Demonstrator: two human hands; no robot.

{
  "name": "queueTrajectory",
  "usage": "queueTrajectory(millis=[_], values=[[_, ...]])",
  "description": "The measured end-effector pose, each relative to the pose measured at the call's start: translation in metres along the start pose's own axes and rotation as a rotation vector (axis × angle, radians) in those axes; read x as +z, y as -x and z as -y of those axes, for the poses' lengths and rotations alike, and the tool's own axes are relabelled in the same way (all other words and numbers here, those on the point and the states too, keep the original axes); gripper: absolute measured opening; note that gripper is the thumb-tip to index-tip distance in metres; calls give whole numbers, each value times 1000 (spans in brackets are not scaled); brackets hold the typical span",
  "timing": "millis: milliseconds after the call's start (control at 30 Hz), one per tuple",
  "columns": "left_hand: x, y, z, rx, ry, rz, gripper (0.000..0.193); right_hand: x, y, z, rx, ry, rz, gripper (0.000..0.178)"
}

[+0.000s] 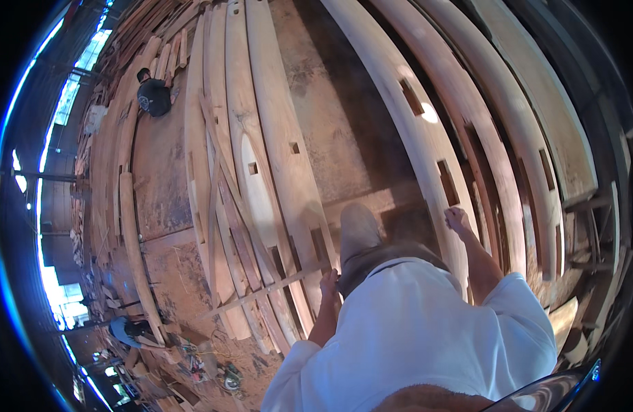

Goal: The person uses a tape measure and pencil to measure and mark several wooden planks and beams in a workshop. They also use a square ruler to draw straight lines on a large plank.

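My right hand [457, 220] is closed, with its fingers curled against a long pale wooden beam [426, 145], just below a rectangular slot [447, 182] cut into it. I cannot make out anything inside that fist. Beside my leg, my left hand [329, 282] is closed too, close to the end of a thin wooden strip [261, 291]. The strip lies slantwise across several beams on my left. Whether the fingers grip it is too small to tell. The nearest of those beams [279, 103] has a small square hole and a longer slot.
More slotted beams [519, 96] lie in rows on my right. One person [154, 96] crouches at the far left; another person [128, 331] bends over at the lower left, near tools and cords [200, 360]. A dusty brown floor [327, 117] runs between the beam rows.
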State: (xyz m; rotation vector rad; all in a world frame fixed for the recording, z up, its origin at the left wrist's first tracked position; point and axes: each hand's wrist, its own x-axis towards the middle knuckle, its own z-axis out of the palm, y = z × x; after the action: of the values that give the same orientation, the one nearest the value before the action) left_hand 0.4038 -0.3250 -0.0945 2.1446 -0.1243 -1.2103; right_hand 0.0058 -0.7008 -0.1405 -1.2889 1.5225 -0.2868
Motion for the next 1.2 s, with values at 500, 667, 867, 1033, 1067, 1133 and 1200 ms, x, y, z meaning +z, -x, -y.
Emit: queueTrajectory(millis=[500,667,867,1033,1067,1133,1200], values=[[-15,-317,-332,-58,268,181,37,112,-334,379,-226,-130,38,30],[-47,-414,-515,6,327,50,33,96,-400,313,5,280,-29,33],[-108,-542,-644,84,415,-33,29,150,-456,376,-38,43,121,37],[-101,-624,-706,5,241,-15,34,189,-560,455,-79,123,89,42],[-101,-637,-718,-18,226,-36,36,194,-589,480,-70,244,157,41],[-95,-648,-740,-111,208,-40,38,195,-634,532,-43,280,130,37],[-83,-659,-785,-176,131,17,39,185,-699,590,45,267,134,35]])
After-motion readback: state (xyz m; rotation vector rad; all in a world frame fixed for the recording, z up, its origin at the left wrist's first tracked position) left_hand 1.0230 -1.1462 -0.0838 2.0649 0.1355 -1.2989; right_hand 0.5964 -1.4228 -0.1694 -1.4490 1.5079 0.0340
